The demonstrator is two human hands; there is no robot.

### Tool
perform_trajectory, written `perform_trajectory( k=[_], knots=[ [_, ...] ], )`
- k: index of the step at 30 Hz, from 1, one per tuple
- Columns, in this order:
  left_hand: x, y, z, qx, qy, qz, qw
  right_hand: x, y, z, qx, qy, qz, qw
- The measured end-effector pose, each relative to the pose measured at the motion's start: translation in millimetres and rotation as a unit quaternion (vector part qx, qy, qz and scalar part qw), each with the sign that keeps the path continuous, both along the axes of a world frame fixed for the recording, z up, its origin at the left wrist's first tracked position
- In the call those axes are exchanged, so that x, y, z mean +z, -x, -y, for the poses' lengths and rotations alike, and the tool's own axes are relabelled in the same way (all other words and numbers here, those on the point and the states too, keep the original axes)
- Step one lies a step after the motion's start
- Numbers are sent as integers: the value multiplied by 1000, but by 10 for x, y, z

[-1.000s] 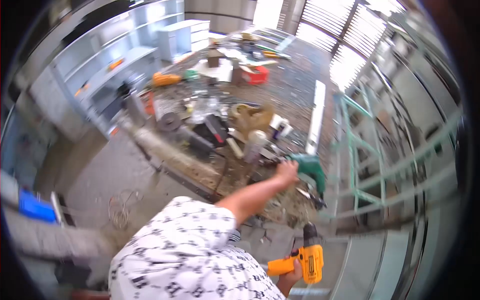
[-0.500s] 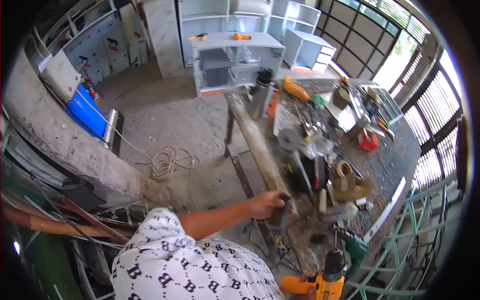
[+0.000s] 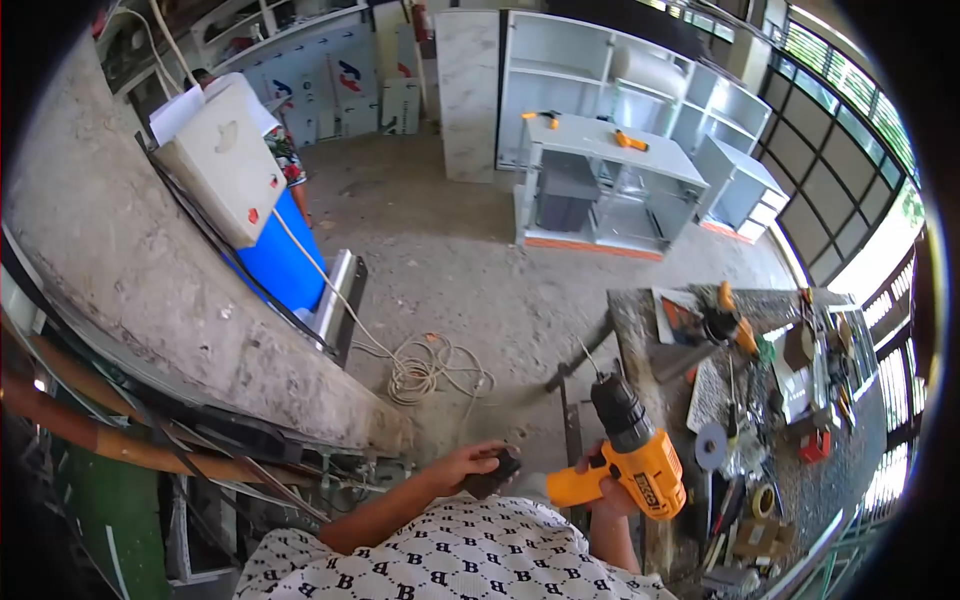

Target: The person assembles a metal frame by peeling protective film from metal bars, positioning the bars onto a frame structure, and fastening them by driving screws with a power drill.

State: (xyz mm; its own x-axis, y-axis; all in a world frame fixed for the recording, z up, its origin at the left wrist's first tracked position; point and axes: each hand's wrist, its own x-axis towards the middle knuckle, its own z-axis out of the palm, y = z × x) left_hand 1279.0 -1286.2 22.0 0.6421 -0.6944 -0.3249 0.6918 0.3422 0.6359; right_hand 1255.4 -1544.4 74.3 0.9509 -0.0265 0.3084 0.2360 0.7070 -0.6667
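My right hand (image 3: 612, 497) is wrapped around the handle of a yellow-orange cordless drill (image 3: 648, 474). Its black chuck points up and away, with a thin bit in it. In my left hand (image 3: 470, 464), fingers closed, is a small dark block that looks like a drill battery pack (image 3: 493, 474). The pack is just left of the drill's handle end and apart from it. Both hands are in front of my patterned shirt, left of the workbench.
The cluttered workbench (image 3: 655, 376) on the right carries a cutting disc (image 3: 711, 446), a tape roll (image 3: 763, 501) and a red box (image 3: 815, 446). Coiled cable (image 3: 425, 372) lies on the floor. A concrete pillar (image 3: 200, 270) is at left, with a person (image 3: 288, 160) behind it.
My view has swung left. My left hand has left the workbench edge with the dark pack and is now near my body. The drill has come up in my right hand, in front of me.
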Motion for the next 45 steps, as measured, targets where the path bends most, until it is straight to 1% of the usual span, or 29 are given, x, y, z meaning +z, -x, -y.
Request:
perform_trajectory(
  k=[2,4,5,6,8,9,10,11,12,13,14,15,17,18,20,21,22,24,25,26,28,29,30,31,32,33,35,37,45],
  knots=[
    [15,-217,-16,15,-25,24,999,78,-467,-198,40,-2,9,999],
    [176,-406,44,75,26,16,997,156,-911,-416,53,-12,44,998],
    [90,-514,30,92,17,34,995,179,-1112,-509,68,-15,48,996],
    [109,-653,32,107,15,37,993,200,-1301,-589,103,-29,46,993],
    [188,-978,27,156,76,17,985,228,-1696,-690,155,-47,48,986],
    [172,-1187,-21,147,97,25,984,217,-1892,-712,157,-47,27,986],
    [76,-1401,-53,121,146,16,982,186,-2120,-744,162,-50,10,985],
    [9,-1619,-17,125,146,44,980,145,-2364,-757,205,-89,-2,975],
    [-158,-1866,13,115,111,82,984,55,-2608,-761,226,-121,-8,967],
    [-133,-2112,51,119,156,20,980,-41,-2885,-719,219,-101,-13,970],
    [82,-2353,118,154,186,-22,970,-417,-3229,-677,148,-118,-42,981],
    [-203,-2678,117,139,189,-27,972,-223,-3505,-701,163,-99,-36,981],
    [-101,-3278,259,262,221,-104,934,70,-4145,-821,180,-54,-48,981],
    [7,-3598,246,285,214,-92,930,168,-4452,-906,193,-40,-54,979],
    [291,-4012,243,322,318,-152,878,384,-5014,-1140,225,-10,-60,973],
    [424,-4186,214,384,265,-156,870,474,-5263,-1262,246,1,-58,967],
    [434,-4331,164,400,266,-148,864,567,-5488,-1391,262,13,-56,963],
    [327,-4578,58,360,306,-168,865,693,-5870,-1666,301,29,-45,952],
    [139,-4715,-55,321,352,-144,868,768,-6035,-1792,315,37,-39,948],
    [-46,-4845,-110,331,351,-135,866,817,-6193,-1915,329,43,-34,943],
    [-144,-5104,-264,368,348,-103,856,911,-6475,-2183,354,51,-25,934],
    [-187,-5266,-375,409,222,-116,878,955,-6601,-2315,365,56,-22,929],
    [-242,-5387,-485,417,220,-111,875,973,-6709,-2465,379,60,-16,923],
    [-431,-5474,-607,416,4,120,902,1028,-6810,-2596,385,68,-15,920],
    [-736,-5512,-740,371,-217,331,840,1063,-6893,-2732,394,73,-15,916],
    [-678,-5532,-827,376,-235,326,835,1119,-6972,-2886,402,77,-14,912],
    [-522,-5624,-1115,417,-156,184,876,1214,-7119,-3160,413,83,-6,907],
    [-331,-5662,-1365,448,-126,128,876,1306,-7238,-3381,422,93,-2,902],
    [83,-5500,-2135,515,-163,90,837,1618,-7315,-4031,451,118,11,885]
  ],
)
